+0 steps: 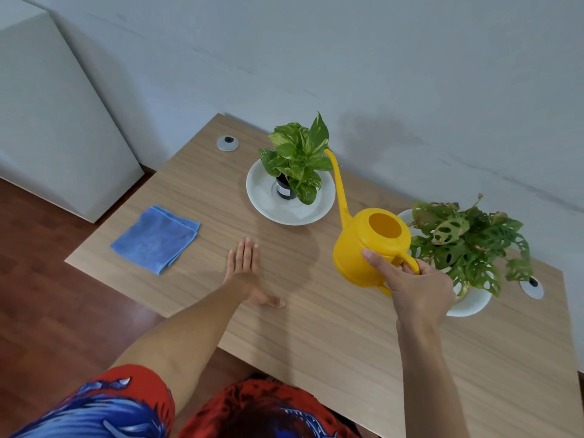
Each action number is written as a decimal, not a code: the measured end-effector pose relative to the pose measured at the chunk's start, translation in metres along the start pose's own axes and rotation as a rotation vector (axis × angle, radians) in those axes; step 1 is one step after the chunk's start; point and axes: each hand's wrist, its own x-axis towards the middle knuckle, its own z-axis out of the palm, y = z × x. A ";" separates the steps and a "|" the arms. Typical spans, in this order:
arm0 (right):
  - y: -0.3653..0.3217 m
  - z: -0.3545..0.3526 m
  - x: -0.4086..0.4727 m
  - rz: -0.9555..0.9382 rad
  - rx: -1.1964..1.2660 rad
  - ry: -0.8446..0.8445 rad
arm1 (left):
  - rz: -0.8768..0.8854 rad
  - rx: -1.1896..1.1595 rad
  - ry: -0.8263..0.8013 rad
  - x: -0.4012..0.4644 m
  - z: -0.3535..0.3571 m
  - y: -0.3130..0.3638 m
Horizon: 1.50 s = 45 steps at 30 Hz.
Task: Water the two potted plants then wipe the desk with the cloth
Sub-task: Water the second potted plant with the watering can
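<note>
My right hand (417,289) grips the handle of a yellow watering can (366,248), held above the wooden desk (316,327). Its long spout reaches up to the leaves of the left potted plant (297,159), which stands in a black pot on a white saucer (262,197). Just right of the can, the second plant (467,245), with holed leaves, sits in a white saucer (471,306). My left hand (245,270) lies flat on the desk, fingers apart, holding nothing. A folded blue cloth (155,238) lies at the desk's left end.
Two grey cable grommets sit in the desk, one at the back left (227,143), one at the right (532,286). A white wall runs behind the desk. A white cabinet (57,121) stands on the wooden floor to the left.
</note>
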 end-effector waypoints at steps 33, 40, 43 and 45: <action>-0.020 0.015 -0.011 -0.026 -0.024 -0.044 | 0.043 -0.002 0.020 -0.001 0.002 -0.003; -0.029 0.016 -0.010 -0.056 -0.014 -0.049 | 0.035 0.001 0.016 -0.001 0.001 -0.002; -0.033 0.017 -0.009 -0.056 -0.016 -0.056 | 0.042 0.000 0.013 -0.001 0.001 -0.002; -0.036 0.017 -0.007 -0.065 -0.027 -0.058 | 0.044 0.002 0.011 -0.001 0.000 -0.002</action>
